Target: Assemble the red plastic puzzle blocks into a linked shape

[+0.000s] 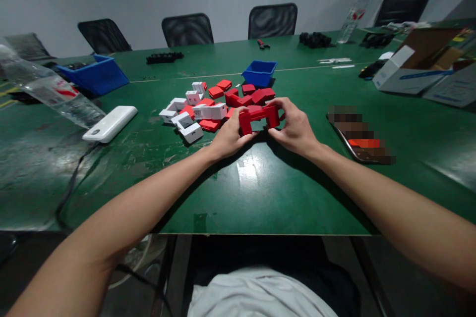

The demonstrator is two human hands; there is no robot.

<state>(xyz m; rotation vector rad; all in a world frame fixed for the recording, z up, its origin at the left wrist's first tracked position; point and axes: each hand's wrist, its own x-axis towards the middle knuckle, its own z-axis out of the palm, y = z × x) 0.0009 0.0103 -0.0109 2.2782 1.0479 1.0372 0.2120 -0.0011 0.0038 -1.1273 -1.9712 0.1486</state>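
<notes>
Between my two hands is a red plastic bracket [259,115], shaped like a wide upside-down U, just above the table. My left hand [231,134] grips its left leg with thumb and fingers. At the other end, my right hand [293,126] is closed round the right leg. Behind and to the left lies a loose pile of white plastic blocks [191,132] and red plastic blocks [210,125], several of each. A small blue bin [259,74] stands just beyond the pile; its inside is mostly hidden.
On the green table [238,198], a white power bank [110,124] with a black cable, a clear bottle [55,90] and a larger blue bin [97,75] are at left. A phone [359,138] lies at right, with an opened carton [412,67] behind it.
</notes>
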